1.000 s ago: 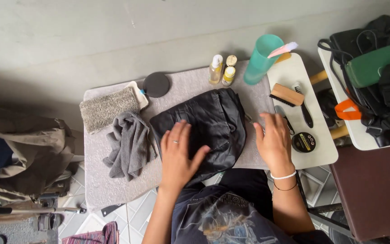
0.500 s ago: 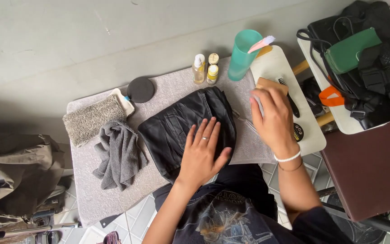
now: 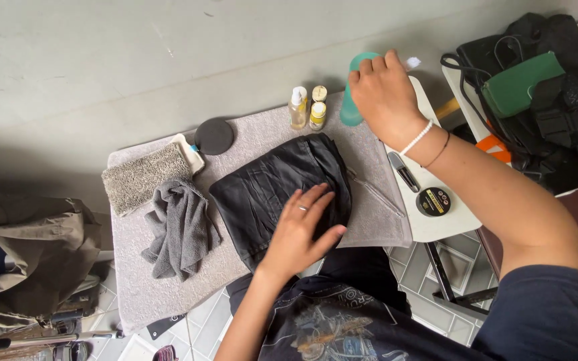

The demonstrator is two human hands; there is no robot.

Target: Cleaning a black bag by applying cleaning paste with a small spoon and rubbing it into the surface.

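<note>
A black leather bag (image 3: 272,184) lies in the middle of a grey mat (image 3: 188,294). My left hand (image 3: 301,230) rests flat on its near right corner, fingers spread, a ring on one finger. My right hand (image 3: 384,93) reaches to the far side and covers the top of a teal cup (image 3: 351,107); whether it grips the cup or something in it is hidden. A white tip (image 3: 413,63) pokes out past the fingers.
A grey rag (image 3: 180,227), a coarse grey pad (image 3: 140,177), a round black disc (image 3: 214,136) and three small bottles (image 3: 308,107) sit on the mat. A white board (image 3: 436,224) holds a round tin (image 3: 433,201) and a dark tool (image 3: 403,171). Black bags (image 3: 543,100) lie right.
My right hand moved from the white board up to the teal cup. My left hand stayed on the black bag. The view shifted a little.
</note>
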